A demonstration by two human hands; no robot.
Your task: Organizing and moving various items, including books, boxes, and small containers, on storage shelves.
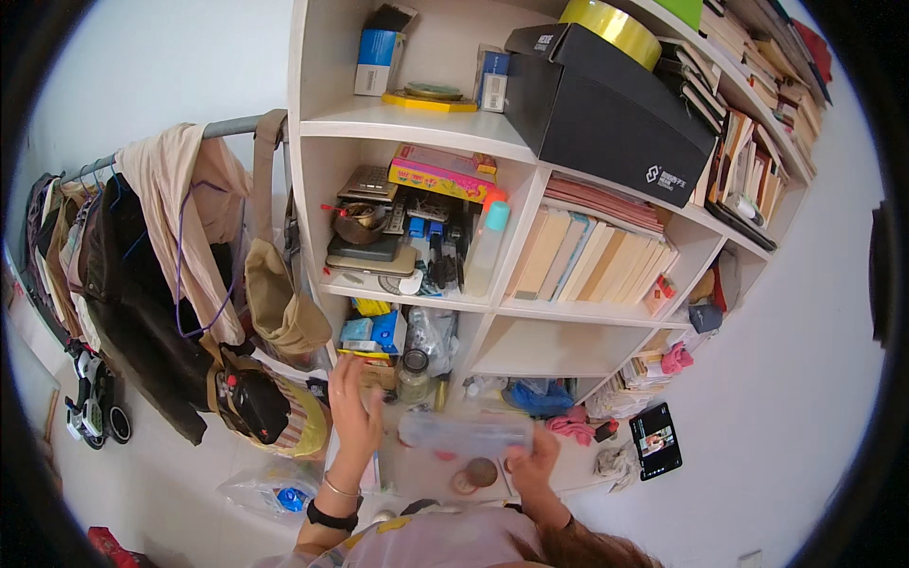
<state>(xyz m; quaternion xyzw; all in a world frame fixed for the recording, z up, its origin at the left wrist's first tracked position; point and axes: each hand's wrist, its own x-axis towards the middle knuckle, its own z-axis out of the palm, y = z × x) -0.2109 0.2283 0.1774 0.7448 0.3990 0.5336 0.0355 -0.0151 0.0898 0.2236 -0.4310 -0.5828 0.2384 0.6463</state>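
My right hand (534, 461) is closed on one end of a long clear plastic container (464, 433), held sideways in front of my body. Motion smears the container, so its exact kind cannot be made out. My left hand (353, 405) is raised off the container's other end, fingers extended and holding nothing visible. Just beyond the left hand, a glass jar with a dark lid (414, 374) stands in a lower shelf compartment. Below the container is a small round brown object (481, 471).
A white shelf unit (417, 126) rises ahead, holding books (592, 256), a black box (606, 109) and a clear bottle with a teal cap (490, 241). Clothes (142, 275) hang on a rail at left. A tablet (655, 440) lies at right, a plastic bag (270, 492) lower left.
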